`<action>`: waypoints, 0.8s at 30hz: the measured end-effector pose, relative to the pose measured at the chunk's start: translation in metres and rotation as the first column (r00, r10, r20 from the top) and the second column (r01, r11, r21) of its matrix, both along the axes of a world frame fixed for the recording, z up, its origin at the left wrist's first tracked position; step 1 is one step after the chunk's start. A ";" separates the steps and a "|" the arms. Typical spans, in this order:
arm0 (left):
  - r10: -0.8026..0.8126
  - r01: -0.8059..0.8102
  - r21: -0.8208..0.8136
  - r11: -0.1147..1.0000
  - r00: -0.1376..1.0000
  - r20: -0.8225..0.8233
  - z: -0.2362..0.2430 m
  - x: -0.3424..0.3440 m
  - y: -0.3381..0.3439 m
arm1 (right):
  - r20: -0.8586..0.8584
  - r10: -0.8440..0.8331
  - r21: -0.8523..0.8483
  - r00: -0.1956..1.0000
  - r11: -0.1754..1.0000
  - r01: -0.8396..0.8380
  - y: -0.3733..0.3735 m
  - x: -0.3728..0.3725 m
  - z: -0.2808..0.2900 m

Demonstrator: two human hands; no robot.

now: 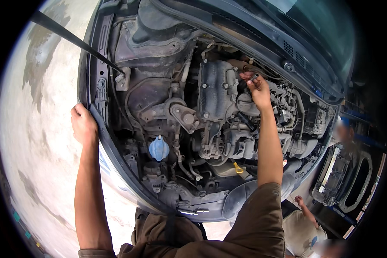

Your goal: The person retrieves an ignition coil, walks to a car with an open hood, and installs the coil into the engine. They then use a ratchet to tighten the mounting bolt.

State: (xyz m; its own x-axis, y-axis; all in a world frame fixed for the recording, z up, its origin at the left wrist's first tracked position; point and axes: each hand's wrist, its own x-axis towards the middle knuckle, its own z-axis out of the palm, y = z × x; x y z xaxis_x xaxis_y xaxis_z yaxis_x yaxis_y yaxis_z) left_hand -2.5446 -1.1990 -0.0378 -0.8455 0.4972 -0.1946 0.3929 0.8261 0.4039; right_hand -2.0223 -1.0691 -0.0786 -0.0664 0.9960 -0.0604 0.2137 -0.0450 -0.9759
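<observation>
My right hand [259,90] is raised over the far side of the engine, past the dark engine cover [218,89]. Its thumb and fingers pinch a short dark metal cylinder [255,77], which looks like a socket. Below that forearm, a black tube-shaped part [247,122] slants among the engine parts. At the left, my left hand [84,124] is closed over the outer edge of the car's fender [94,92], its fingers curled and partly hidden.
A black prop rod [77,41] crosses the upper left. Near me are a blue reservoir cap [159,149], a yellow dipstick ring [238,169] and small metal tools [193,211] on the front edge. Another person [303,228] is at lower right, near a car-body panel [329,176].
</observation>
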 end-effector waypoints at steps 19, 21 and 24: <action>0.003 -0.003 -0.016 1.000 1.000 0.000 0.000 0.000 0.001 | 0.018 -0.177 0.046 0.984 0.983 0.176 0.001 -0.003 -0.010; -0.007 0.008 -0.018 1.000 1.000 0.004 0.002 0.001 0.002 | 0.023 -0.249 0.038 0.968 0.968 0.248 0.001 -0.002 -0.010; -0.016 0.016 -0.005 1.000 1.000 0.011 0.002 0.001 0.001 | 0.082 -0.321 0.047 0.943 0.947 0.318 0.000 0.000 -0.007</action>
